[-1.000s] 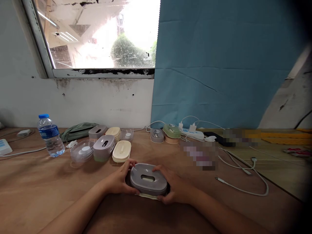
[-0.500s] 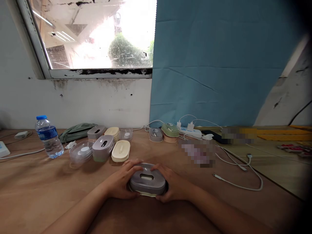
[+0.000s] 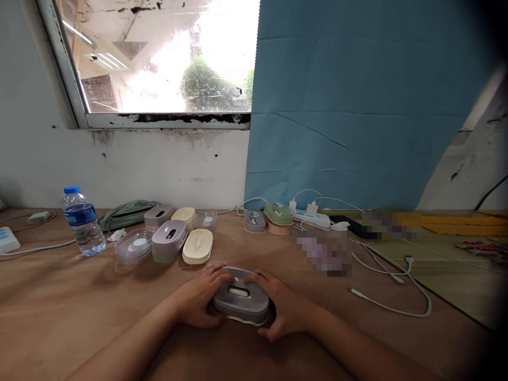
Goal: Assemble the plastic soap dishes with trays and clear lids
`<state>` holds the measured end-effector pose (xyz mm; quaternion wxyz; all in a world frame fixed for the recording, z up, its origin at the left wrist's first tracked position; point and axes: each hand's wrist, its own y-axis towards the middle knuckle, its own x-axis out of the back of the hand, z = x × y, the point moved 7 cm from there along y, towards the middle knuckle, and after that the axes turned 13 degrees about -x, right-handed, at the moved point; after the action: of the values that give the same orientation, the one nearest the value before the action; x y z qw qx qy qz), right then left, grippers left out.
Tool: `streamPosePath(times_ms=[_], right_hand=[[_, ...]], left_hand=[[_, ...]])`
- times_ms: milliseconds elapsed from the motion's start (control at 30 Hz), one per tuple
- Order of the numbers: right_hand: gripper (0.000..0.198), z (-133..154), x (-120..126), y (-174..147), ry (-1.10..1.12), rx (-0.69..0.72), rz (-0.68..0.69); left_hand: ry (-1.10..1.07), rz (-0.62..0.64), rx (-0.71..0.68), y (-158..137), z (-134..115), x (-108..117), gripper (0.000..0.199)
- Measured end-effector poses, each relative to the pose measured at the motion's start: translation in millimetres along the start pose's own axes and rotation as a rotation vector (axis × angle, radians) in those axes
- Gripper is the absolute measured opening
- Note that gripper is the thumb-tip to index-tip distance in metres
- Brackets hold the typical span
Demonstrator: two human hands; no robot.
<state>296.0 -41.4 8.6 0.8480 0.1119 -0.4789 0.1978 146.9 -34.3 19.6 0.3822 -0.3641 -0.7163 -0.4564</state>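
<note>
Fingers (image 3: 222, 277) of the left hand (image 3: 196, 299) and right hand (image 3: 288, 304) grasp a grey box (image 3: 242, 302) between them, curled over its far edge, with the thumbs low along its near side; whether the right thumb (image 3: 267, 333) actually touches it is hard to tell. A pale edge (image 3: 244, 321) shows beneath the box, between the thumbs. Unequal pressure could tilt the box or shift that edge sideways, and a loose right thumb could let one end slip. Just beyond the left fingers, cream lids (image 3: 198, 246) lie stacked on the surface (image 3: 91, 312); a forward push could knock them.
</note>
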Motion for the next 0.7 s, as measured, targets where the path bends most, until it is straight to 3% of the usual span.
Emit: streamPosePath(times_ms=[133,467,533,700], right_hand=[[0.086,-1.7,-0.5,-0.4,-0.028,-0.008,0.062],[0.068,6.5,4.0,0.5,-0.031,0.020,0.057],[0.067,7.1,4.6,0.6,-0.039,0.017,0.056],[0.067,8.5,6.6,-1.0,-0.049,0.021,0.055]], left_hand=[[-0.003,0.048,0.003,0.3,-1.7,1.5,0.074],[-0.062,0.064,-0.006,-0.4,-4.1,6.1,0.064],[-0.038,-0.013,0.002,-1.3,-2.7,9.5,0.060],[0.117,-0.382,0.115,4.9,22.7,37.2,0.032]])
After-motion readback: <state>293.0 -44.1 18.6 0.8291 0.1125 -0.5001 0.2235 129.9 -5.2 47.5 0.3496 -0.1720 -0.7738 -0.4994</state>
